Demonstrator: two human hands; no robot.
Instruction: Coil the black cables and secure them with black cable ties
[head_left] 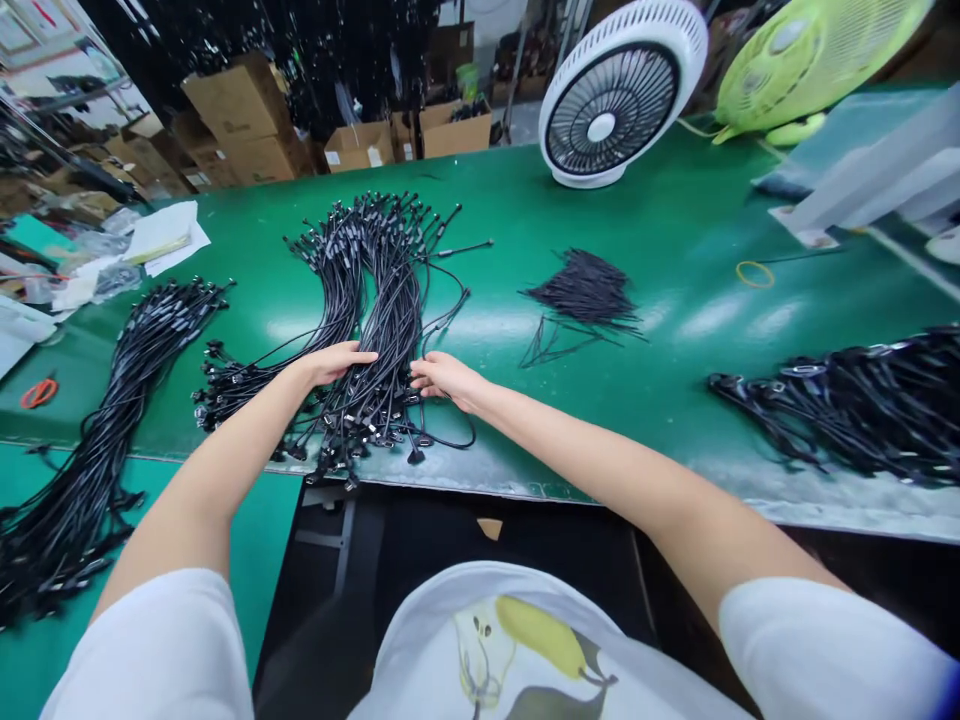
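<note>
Cables [390,315] on table [675,250], boxes [244,105] apparently behind it

You wear a white short-sleeved shirt [420,650] printed with a yellow pear [541,636], a cut pear [481,668] and grey leaves [556,704]; your left hand [334,362] and right hand [448,379] are bare.

A cable workshop
Black cables [394,310] lie bundled across a long green workbench [690,270]; cardboard boxes [358,148] stand at eleven o'clock, a white fan [600,127] at one, more cables [870,415] at three.
</note>
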